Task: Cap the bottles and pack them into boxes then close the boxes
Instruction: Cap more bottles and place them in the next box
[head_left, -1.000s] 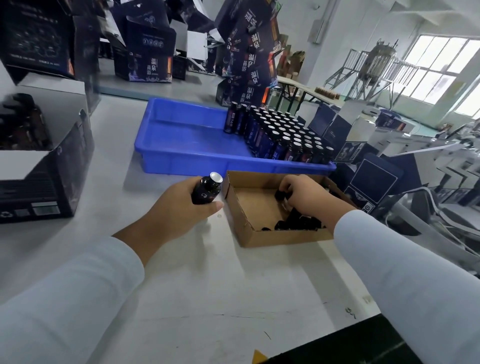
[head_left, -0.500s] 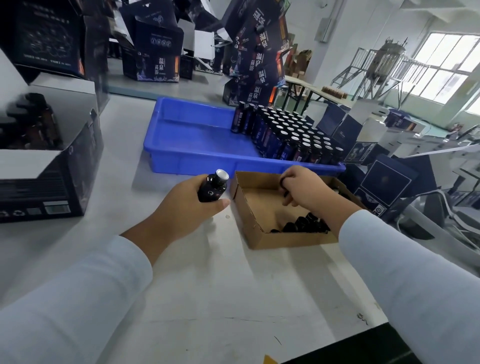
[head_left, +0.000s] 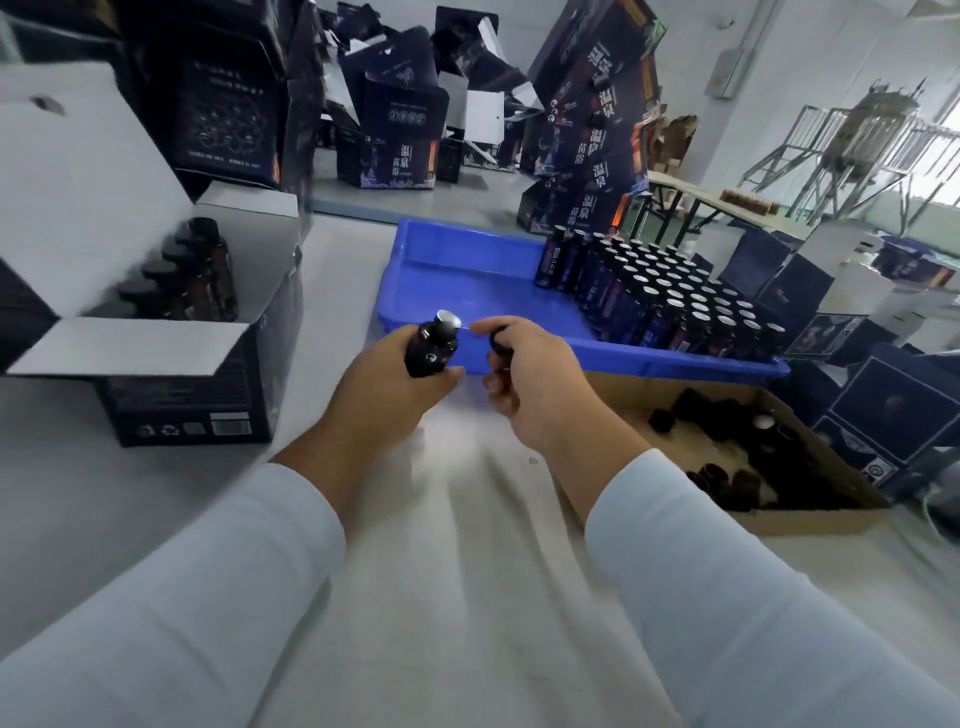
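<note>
Above the table (head_left: 467, 597), a dark bottle (head_left: 431, 349) with its silver mouth uncovered is gripped in the left hand (head_left: 387, 387). A black cap (head_left: 501, 343), largely hidden by curled fingers, is pinched in the right hand (head_left: 540, 387). That hand has been lifted out of the cardboard box (head_left: 831, 514) of caps since a second ago and brought beside the bottle, before the blue tray (head_left: 467, 291).

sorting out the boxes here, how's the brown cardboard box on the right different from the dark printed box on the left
The brown cardboard box is plain, shallow and holds loose black caps. The dark printed box is taller, has white flaps folded open, and holds capped bottles standing in a row. Both stand open on the table.
</note>
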